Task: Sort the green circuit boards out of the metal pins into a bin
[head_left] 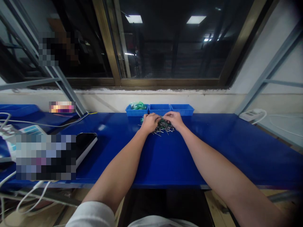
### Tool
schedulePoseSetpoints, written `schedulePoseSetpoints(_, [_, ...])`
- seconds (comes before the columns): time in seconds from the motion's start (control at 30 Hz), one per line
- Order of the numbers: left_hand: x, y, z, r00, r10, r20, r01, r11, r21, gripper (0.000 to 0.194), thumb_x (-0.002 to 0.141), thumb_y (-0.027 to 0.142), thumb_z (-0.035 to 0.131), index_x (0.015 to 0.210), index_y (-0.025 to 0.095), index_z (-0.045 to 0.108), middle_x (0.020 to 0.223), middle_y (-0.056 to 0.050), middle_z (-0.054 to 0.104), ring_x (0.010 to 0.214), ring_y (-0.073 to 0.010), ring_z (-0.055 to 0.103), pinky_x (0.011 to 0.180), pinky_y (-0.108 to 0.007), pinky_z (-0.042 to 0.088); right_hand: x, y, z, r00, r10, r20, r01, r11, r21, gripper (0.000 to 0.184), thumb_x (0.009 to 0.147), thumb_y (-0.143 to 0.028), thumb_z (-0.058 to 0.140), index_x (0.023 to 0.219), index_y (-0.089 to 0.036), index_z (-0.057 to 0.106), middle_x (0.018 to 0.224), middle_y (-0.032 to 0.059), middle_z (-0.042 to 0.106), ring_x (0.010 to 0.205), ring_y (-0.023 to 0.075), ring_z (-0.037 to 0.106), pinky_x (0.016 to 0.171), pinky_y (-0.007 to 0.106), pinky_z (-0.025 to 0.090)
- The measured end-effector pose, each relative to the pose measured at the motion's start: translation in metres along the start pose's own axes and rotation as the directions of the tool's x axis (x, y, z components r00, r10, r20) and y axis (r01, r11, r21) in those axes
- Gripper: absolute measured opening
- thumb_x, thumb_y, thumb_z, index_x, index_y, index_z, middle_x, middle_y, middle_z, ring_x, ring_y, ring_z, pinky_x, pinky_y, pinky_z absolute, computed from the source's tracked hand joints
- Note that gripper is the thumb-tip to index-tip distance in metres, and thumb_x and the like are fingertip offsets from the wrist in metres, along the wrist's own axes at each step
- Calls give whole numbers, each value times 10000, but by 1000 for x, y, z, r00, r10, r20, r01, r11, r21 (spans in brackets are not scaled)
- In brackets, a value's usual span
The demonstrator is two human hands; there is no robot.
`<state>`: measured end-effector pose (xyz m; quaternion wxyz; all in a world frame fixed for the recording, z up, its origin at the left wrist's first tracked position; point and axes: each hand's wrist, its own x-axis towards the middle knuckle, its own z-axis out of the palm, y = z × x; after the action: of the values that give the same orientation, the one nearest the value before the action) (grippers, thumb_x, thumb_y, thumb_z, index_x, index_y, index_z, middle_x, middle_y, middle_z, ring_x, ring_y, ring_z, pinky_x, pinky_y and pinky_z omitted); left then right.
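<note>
White sleeve (91,216) nearest, left hand (149,123) and right hand (174,119) curl together, grip unclear, over a loose heap of wiry metal-and-green parts (164,128); green pieces sit in one blue plastic bin (137,110).

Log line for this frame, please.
left hand | right hand | both on: metal pin pile | surface: blue table | behind: blue bins

Ahead of you, a dark window (170,41) in a bronze-coloured frame runs along a whitewashed wall (106,101), reflecting ceiling lights (133,19). Grey-blue steel struts (276,60) rise left and right behind your blue worktop (213,148).
</note>
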<state>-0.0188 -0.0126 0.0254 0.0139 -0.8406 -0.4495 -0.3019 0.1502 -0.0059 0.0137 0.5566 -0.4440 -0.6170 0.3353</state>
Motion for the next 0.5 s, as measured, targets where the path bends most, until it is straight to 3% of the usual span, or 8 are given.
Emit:
schedulePoseSetpoints(0.1, [0, 0, 0, 1000, -4, 9, 4, 1000, 12, 247, 884, 303, 415, 901, 233, 651, 968, -34, 654, 962, -186, 554, 876, -369, 292, 0, -1, -1, 997, 33, 75, -38, 997, 65, 220, 588, -372, 663, 665, -167, 639, 577, 20, 632, 502, 125, 522, 462, 243, 367])
schedulePoseSetpoints(0.27, [-2, 3, -2, 1000, -1, 8, 1, 1000, 1, 248, 875, 350, 429, 921, 243, 647, 990, -24, 649, 982, -189, 549, 896, -382, 290, 0, -2, -2, 997, 35, 70, -41, 995, 95, 273, 610, -435, 643, 621, -162, 635, 561, 24, 624, 475, 114, 507, 456, 244, 358])
schedulePoseSetpoints(0.4, [-2, 4, -2, 997, -57, -48, 57, 998, 7, 335, 863, 429, 425, 1078, 231, 587, 1117, -54, 605, 1069, -218, 511, 923, -404, 290, 4, 1, -8, 990, 52, -133, -48, 998, 27, 425, 674, -579, 562, 528, -179, 580, 451, 5, 540, 449, 123, 492, 500, 265, 388])
schedulePoseSetpoints(0.5, [-2, 2, -1, 992, -105, -72, 107, 994, 27, 334, 879, 404, 390, 1097, 223, 568, 1143, -67, 589, 1092, -224, 498, 929, -410, 294, 9, 7, -17, 925, 64, -374, -104, 991, -86, 579, 745, -681, 377, 467, -197, 533, 394, 3, 480, 446, 133, 485, 551, 282, 404])
